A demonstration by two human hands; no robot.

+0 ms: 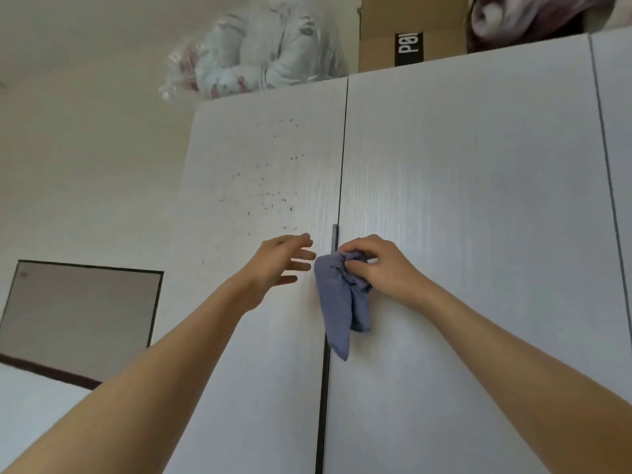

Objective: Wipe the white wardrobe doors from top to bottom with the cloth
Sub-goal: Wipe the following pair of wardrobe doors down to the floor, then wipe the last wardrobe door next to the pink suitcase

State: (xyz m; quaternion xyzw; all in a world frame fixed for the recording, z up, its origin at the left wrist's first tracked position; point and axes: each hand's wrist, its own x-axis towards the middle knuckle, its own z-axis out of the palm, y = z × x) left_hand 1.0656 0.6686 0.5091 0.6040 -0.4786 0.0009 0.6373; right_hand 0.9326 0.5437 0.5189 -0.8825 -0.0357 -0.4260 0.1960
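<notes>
Currently, the head view shows both arms raised toward the wardrobe doors [461,200]. The right hand [379,265] grips a blue cloth [342,302] with curled fingers; the bunched top sits in the hand and the rest hangs down over the dark seam [342,148] between the two left doors, beside a narrow dark handle [334,241]. The left hand [280,265] is spread, fingers straight, holding nothing, just left of the cloth. Dark specks [273,193] dot the left door [256,336] above that hand. On top of the wardrobe rest a clear bag of bedding [249,59] and a cardboard box [410,32].
</notes>
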